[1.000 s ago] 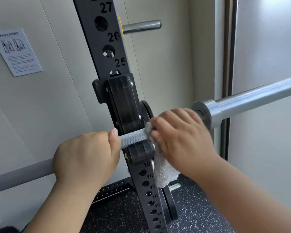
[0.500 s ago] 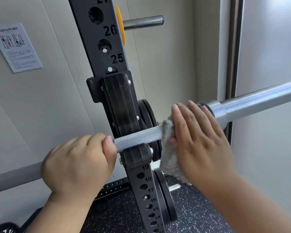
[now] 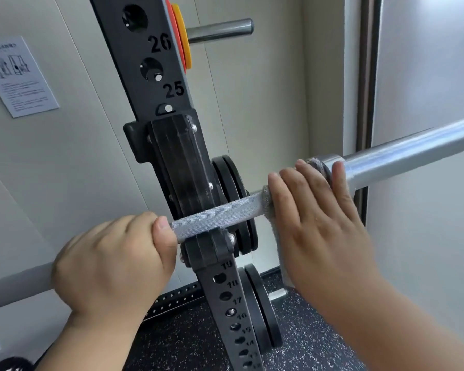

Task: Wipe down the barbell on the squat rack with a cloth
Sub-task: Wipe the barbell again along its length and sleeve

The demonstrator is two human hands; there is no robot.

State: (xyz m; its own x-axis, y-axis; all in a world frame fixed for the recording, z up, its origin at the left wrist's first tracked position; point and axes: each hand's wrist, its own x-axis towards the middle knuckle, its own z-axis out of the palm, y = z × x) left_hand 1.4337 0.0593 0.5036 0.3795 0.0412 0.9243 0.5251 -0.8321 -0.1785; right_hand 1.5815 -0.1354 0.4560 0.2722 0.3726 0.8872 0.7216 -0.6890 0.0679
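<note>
The steel barbell [image 3: 220, 216] lies across the black J-hook [image 3: 206, 247] of the squat rack upright [image 3: 156, 84], running from lower left to upper right. Its thick shiny sleeve [image 3: 407, 156] sticks out to the right. My left hand [image 3: 110, 261] is wrapped around the bar just left of the hook. My right hand [image 3: 316, 218] presses a grey cloth [image 3: 268, 202] around the bar against the sleeve's collar, fingers laid flat over it. Most of the cloth is hidden under the hand; a strip hangs below.
Black weight plates [image 3: 233, 199] sit on pegs behind the upright, more plates [image 3: 260, 306] lower down, and orange plates [image 3: 182, 36] on a steel peg [image 3: 220, 29] above. A paper notice [image 3: 19, 76] hangs on the wall. Speckled rubber floor [image 3: 193, 344] lies below.
My right hand has slid the cloth along the bar to the right, from beside the hook up to the sleeve collar. The left hand keeps its grip.
</note>
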